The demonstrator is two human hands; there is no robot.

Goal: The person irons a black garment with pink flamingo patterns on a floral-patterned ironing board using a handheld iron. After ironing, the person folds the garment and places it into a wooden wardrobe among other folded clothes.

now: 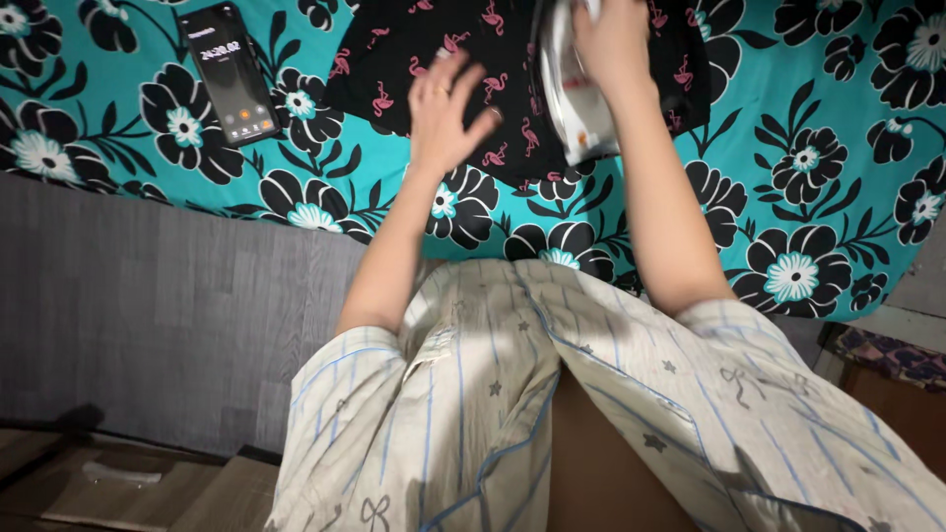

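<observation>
Upper centre of frame: thin black fabric garment printed with small pink flamingos [473, 89], lying mostly flat with soft creases on a teal cotton-looking sheet with large black-and-white flowers [818, 128]; sheet covers a raised surface with a grey matte front panel [148, 315] at left. White and grey hard-shelled clothes iron [576, 99] sits on the garment's right part, smooth curved body, blurred (detail hard to read). Right hand [616, 39] at top centre, wrapped over the iron's top, grasping it; forearm runs straight up from lower right. Left hand [448, 108] lies palm-down on the flamingo fabric just left of the iron; fingers spread and released, gripping nothing. Upper left: slim black rectangular smartphone [229, 71], glossy lit screen, flat on the sheet, well apart from both hands. Bottom: striped pale pyjama sleeves [493, 414], soft woven cloth.
</observation>
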